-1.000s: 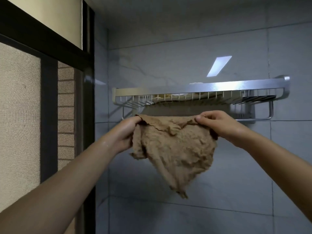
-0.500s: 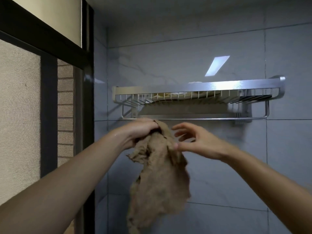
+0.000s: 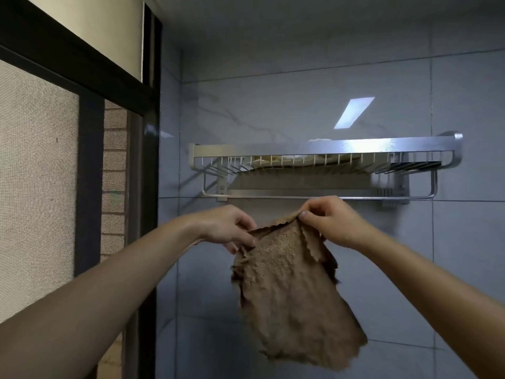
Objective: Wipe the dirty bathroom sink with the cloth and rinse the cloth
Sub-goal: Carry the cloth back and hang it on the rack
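The cloth (image 3: 289, 296) you held was a plain tan-brown, speckled lighter near its top. Your wall tiles (image 3: 273, 105) were blue-grey with faint pale veining and one white reflection (image 3: 354, 112). The rack (image 3: 328, 146) was brushed silver; what lay in it looked cream or pale yellow, though the wires obscured it. The window frame (image 3: 90, 187) was black, its screen (image 3: 35, 173) a beige mesh.

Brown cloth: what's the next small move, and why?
Probably lift the brown cloth and drape its top edge over the towel bar. The left hand and right hand each pinch that edge just below the bar, and the cloth hangs free beneath them.
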{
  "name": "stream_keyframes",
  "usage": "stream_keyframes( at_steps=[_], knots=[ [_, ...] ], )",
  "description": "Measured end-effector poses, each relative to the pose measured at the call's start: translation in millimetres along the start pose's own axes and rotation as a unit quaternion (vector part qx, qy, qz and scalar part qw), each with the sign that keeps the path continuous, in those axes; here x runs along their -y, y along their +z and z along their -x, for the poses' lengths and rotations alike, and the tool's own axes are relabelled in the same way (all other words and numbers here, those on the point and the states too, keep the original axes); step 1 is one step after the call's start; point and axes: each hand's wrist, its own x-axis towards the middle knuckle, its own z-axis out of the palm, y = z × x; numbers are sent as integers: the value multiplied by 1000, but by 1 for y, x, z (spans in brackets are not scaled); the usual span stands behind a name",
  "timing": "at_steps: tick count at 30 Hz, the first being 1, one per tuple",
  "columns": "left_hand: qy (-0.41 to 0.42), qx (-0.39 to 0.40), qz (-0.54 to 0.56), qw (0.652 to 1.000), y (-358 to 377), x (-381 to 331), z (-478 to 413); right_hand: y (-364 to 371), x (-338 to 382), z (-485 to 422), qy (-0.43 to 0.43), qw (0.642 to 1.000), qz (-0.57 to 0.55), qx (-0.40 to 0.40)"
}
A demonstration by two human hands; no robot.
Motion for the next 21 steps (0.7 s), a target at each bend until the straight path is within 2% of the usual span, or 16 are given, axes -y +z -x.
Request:
stream_keyframes(
  at_steps=[3,4,7,9,10,12,14,15,17,19,21],
  knots=[
    [-26,-10,-108,994,-7,3,-1,-5,-7,-1,-17,983,181,14],
    [-33,-19,-132,991,-10,3,-2,-5,-8,-1,-17,977,210,8],
    [-37,-82,-141,986,-20,0,-9,-9,-15,-6,-5,983,180,-30],
    [-32,-157,-39,986,-27,-7,-20,-15,-20,-17,20,993,84,-81],
    [-35,-192,55,979,-29,-10,-27,-20,-20,-25,35,992,28,-116],
    [-36,-245,271,930,-31,-18,-41,-28,-15,-40,59,978,-102,-173],
    [-19,-296,376,878,-32,-19,-60,-28,-11,-52,63,956,-205,-201],
    [-6,-326,377,867,-30,-17,-69,-25,-14,-58,57,953,-209,-213],
    [28,-383,329,863,-22,-12,-85,-15,-28,-66,29,963,-140,-230],
    [75,-416,243,873,-11,-3,-97,-7,-44,-66,1,974,-58,-220],
    [117,-410,144,893,-4,8,-107,-5,-57,-66,-22,979,24,-202]
  ],
)
